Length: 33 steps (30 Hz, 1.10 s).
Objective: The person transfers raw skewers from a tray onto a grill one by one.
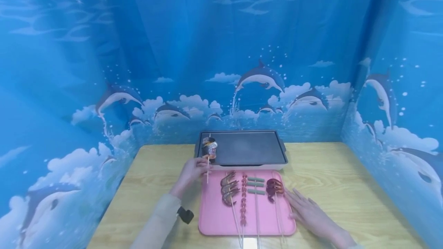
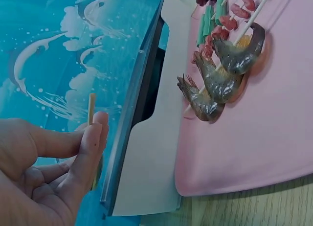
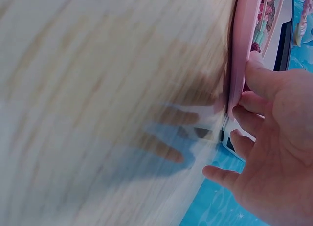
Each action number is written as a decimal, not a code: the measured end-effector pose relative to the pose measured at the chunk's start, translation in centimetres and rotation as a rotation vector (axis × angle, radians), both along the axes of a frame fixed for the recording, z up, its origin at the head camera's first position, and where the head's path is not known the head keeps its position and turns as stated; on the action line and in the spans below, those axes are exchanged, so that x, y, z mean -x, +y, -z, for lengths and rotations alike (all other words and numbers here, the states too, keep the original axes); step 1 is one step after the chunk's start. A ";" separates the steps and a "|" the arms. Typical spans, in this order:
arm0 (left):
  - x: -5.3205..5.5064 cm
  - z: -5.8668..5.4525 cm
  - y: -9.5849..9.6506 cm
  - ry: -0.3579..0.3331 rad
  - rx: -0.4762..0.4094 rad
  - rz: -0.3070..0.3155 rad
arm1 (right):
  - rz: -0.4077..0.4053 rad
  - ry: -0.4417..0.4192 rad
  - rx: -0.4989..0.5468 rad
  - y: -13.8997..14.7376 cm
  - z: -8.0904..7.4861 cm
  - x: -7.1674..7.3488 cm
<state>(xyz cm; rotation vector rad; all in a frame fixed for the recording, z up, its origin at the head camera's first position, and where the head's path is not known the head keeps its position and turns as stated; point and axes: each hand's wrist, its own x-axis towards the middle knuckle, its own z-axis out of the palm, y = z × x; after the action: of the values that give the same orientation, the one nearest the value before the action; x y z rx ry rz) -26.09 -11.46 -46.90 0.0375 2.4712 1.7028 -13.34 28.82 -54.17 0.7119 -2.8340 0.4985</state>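
Observation:
My left hand (image 1: 194,170) pinches the wooden stick (image 2: 91,108) of a skewer between thumb and fingers. Dark, shiny pieces of food (image 1: 209,149) on that skewer overlap the left end of the black griddle (image 1: 247,147) in the head view. Fairly straight fingers of my right hand (image 1: 309,211) touch the right rim of the pink tray (image 1: 214,218), as the right wrist view shows close up. Across the tray lie a shrimp skewer (image 2: 222,81), a skewer of small red pieces (image 1: 243,203), one with green sticks (image 1: 256,184) and one with reddish-brown curled food (image 1: 274,187).
The griddle stands behind the tray on a light wooden table (image 1: 322,172), its pale base (image 2: 151,172) facing the tray. Blue curtains (image 1: 207,49) with dolphins close off the back and both sides. Skewer sticks reach past the tray's front edge.

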 end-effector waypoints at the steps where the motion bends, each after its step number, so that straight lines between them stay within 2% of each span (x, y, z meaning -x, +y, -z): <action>1: 0.2 0.1 0.0 -0.010 0.003 -0.004 | 0.003 -0.011 -0.001 0.0 0.0 0.0; 8: 0.9 0.7 -0.2 0.014 0.039 0.012 | 0.016 -0.046 0.010 -0.1 -0.2 0.0; 13: 0.9 1.1 -0.5 0.012 0.067 -0.055 | 0.011 -0.016 0.001 -0.1 -0.2 0.0; 16: 0.9 1.4 -0.6 -0.001 0.103 -0.099 | 0.022 -0.038 0.006 -0.1 -0.2 -0.1; 21: 0.6 1.7 -0.8 0.019 0.159 -0.125 | 0.028 -0.042 0.018 -0.1 -0.1 -0.1; 26: 0.3 1.6 -1.0 0.029 0.232 -0.136 | 0.027 -0.038 0.026 -0.2 -0.1 -0.1; 29: -0.2 1.1 -0.9 0.076 0.280 -0.145 | 0.032 -0.054 0.028 -0.2 0.1 0.0; 33: -1.4 0.1 -0.2 0.172 0.284 -0.149 | 0.037 -0.044 0.007 -0.1 0.2 0.0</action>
<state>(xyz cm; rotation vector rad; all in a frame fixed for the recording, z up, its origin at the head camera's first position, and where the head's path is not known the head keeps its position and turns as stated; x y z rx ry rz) -24.65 -11.67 -47.04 -0.0321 2.8874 1.4355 -13.38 28.73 -54.38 0.6535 -2.8792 0.5251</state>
